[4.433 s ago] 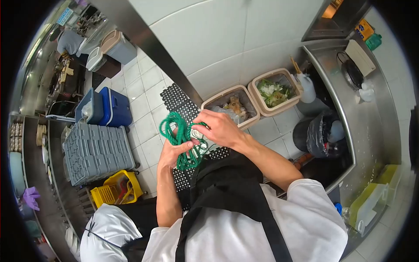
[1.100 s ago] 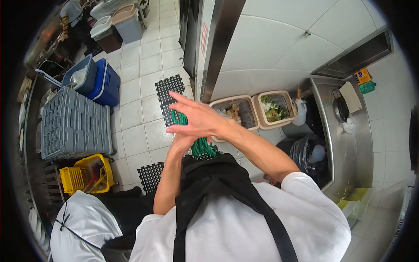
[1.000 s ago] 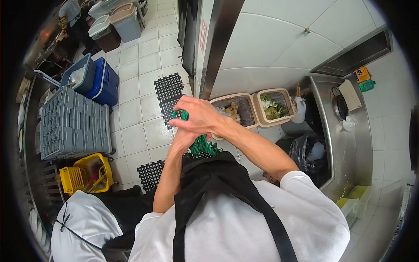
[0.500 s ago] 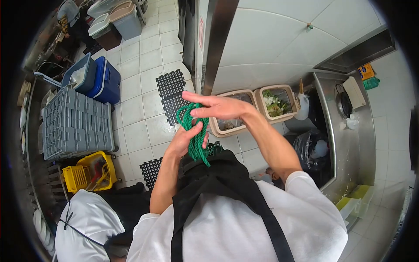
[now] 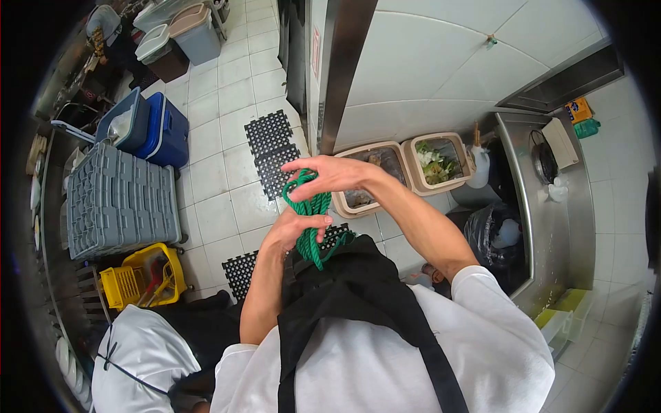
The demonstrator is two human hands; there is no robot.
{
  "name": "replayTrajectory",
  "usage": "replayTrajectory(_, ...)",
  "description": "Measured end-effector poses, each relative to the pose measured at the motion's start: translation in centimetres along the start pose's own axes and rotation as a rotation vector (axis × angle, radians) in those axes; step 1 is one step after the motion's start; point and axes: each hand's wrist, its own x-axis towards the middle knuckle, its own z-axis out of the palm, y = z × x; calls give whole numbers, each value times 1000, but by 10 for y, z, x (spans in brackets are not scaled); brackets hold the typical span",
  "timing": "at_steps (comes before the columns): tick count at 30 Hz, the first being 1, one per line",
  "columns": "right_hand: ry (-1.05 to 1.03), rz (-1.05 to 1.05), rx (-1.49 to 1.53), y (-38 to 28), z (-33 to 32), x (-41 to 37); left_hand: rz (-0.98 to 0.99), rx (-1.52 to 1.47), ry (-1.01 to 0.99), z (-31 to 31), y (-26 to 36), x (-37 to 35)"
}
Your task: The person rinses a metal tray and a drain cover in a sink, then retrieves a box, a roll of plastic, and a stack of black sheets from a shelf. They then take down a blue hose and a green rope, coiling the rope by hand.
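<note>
One green rope (image 5: 316,206) is gathered in a looped bundle in front of the black apron (image 5: 344,289), above the tiled floor (image 5: 215,215). The step in hand is, by judgement, two-handed arrangement of the coils. The left hand (image 5: 284,230) holds the lower-middle part of the bundle, thumb laid across the strands and fingers curled behind them. The right hand (image 5: 337,173) is at the upper loops: its fingers extend over the top, with the thumb below in a narrow spacing. Whether these digits pinch the rope cannot be told. The lower strands hang below the left hand, and a loose portion lies to their right, near the apron. The next move calls for firm left-hand retention, with the right hand controlling the top loops; slack strands could slip out or snag if that hold is relaxed.
</note>
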Motion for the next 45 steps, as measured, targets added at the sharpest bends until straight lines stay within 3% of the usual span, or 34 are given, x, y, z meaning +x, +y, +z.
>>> replayTrajectory(2,-48,-62,144,1,-4,-6,117,-150,-40,1,2,-2)
replayTrajectory(5,-44,-45,94,1,-5,-1,128,-193,-25,-3,6,-2)
replayTrajectory(7,8,-61,66,0,1,-1,154,-144,3,-4,6,-3)
replayTrajectory(9,113,-124,-17,2,5,3,200,-160,175,-3,6,0)
replayTrajectory(11,151,-54,33,-3,13,-4,209,-162,177,-8,2,3)
replayTrajectory(13,312,-137,-49,-2,23,-8,211,-147,239,-12,-2,4)
replayTrajectory(14,387,-238,-258,1,26,-9,186,-210,218,-14,-4,6)
replayTrajectory(15,389,-235,-260,4,28,-9,185,-212,215,-12,-1,5)
replayTrajectory(17,419,-233,-350,9,31,-7,89,-268,14,-9,4,3)
replayTrajectory(21,303,-364,-431,0,20,2,99,-263,-136,-20,-8,19)
replayTrajectory(22,275,-390,-334,-5,14,-2,82,-251,-121,-17,-1,16)
replayTrajectory(23,137,-263,4,-10,8,-9,74,-253,-117,-15,3,16)
replayTrajectory(25,284,-227,243,-7,18,-27,313,-336,31,-9,13,14)
replayTrajectory(26,199,-165,194,9,23,-28,342,-351,287,0,20,16)
replayTrajectory(27,119,-104,147,34,33,-28,395,-383,278,-6,19,21)
replayTrajectory(29,371,-231,-64,64,68,-20,453,-231,391,-9,10,31)
replayTrajectory(30,391,-96,-11,54,69,-23,457,-228,383,-7,9,34)
replayTrajectory(31,411,41,48,43,69,-27,452,-203,405,-3,5,33)
replayTrajectory(32,424,37,53,48,69,-26,445,-172,423,-1,2,31)
replayTrajectory(34,690,-281,-500,62,72,-22,406,-196,457,12,4,18)
replayTrajectory(35,657,-317,-235,63,78,-19,385,-234,463,25,9,23)
replayTrajectory(36,716,-393,-321,76,77,-18,404,-272,425,31,9,25)
replayTrajectory(37,635,-277,-343,71,71,-24,394,-293,417,37,13,25)
replayTrajectory(40,584,-299,-396,68,66,-33,313,-361,367,20,4,27)
replayTrajectory(42,481,-246,-409,51,61,-41,434,-415,226,7,1,16)
replayTrajectory(43,447,-197,-412,40,50,-49,238,-317,146,-47,-11,20)
replayTrajectory(44,468,-212,-440,48,45,-46,65,-267,367,-26,13,-5)
replayTrajectory(45,456,-175,-545,69,43,-39,36,-136,443,-26,24,-10)
